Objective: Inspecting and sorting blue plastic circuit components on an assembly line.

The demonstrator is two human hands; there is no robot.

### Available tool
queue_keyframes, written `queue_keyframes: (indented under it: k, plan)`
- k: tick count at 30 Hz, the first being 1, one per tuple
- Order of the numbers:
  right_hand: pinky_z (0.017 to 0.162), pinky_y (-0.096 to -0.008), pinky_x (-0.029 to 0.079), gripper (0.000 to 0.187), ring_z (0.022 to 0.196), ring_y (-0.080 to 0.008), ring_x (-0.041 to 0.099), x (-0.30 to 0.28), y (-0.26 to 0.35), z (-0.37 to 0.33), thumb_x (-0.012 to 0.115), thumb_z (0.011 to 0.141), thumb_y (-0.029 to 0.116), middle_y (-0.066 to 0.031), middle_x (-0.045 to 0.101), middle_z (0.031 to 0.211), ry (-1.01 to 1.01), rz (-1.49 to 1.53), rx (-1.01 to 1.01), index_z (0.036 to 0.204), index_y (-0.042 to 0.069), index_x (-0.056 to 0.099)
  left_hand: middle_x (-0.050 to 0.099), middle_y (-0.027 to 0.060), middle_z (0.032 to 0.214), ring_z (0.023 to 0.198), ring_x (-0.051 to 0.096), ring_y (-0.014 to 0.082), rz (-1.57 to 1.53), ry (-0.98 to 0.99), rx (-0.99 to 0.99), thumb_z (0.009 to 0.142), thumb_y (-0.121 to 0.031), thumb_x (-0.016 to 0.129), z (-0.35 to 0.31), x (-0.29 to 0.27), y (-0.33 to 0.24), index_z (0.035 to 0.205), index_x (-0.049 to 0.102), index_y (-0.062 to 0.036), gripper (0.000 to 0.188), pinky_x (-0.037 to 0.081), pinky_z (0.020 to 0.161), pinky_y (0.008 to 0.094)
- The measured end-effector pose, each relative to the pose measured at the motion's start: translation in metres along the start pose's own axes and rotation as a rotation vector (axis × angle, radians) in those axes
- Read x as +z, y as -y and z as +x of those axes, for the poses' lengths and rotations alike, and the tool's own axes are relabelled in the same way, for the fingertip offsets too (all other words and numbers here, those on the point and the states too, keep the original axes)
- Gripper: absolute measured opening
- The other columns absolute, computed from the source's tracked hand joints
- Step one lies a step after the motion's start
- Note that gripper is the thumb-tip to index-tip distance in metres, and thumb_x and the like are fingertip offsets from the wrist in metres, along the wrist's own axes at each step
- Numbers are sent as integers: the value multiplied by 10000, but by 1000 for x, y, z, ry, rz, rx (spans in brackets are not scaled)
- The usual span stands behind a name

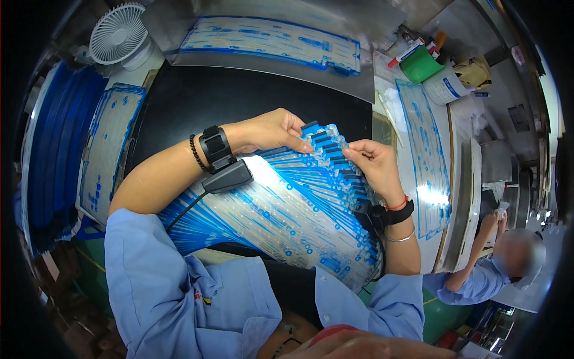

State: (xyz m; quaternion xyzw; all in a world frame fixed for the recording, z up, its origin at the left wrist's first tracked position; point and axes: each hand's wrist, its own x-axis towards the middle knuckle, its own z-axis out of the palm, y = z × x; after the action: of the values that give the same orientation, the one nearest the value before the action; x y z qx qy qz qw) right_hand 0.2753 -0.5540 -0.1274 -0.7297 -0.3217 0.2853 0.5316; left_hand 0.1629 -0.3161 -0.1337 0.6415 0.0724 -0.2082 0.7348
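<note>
Fanned sheets [281,215] on black mat [239,93]

The sheets lie over the mat's near part. The left hand [281,133] and the right hand [378,167], apart from each other, pinch their tabbed edge. Beyond the mat's far left corner stands a white fan [119,36].

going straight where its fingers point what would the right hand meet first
Likely the tabbed edge of the fanned blue sheets, which the right hand may already touch; depth is unclear.
</note>
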Motion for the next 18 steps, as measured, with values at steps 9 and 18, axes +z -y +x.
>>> queue_keyframes:
  k: [9, 18]
  plan:
    - [512, -178, 334, 167, 576, -11, 465, 13, 7, 15, 709, 845, 159, 22, 607, 657, -58, -118, -35, 821, -5, 689, 720, 130, 848, 692, 688, 123, 56, -49, -9, 724, -143, 813, -2, 0, -1, 913, 707, 10, 265, 537, 645, 220]
    - [529, -171, 341, 168, 594, -11, 464, 11, 9, 10, 704, 854, 163, 30, 599, 670, -46, -50, -79, 830, -3, 690, 718, 111, 794, 663, 681, 144, 553, 50, -177, 726, -211, 809, -32, -28, -22, 911, 718, 26, 314, 491, 615, 187]
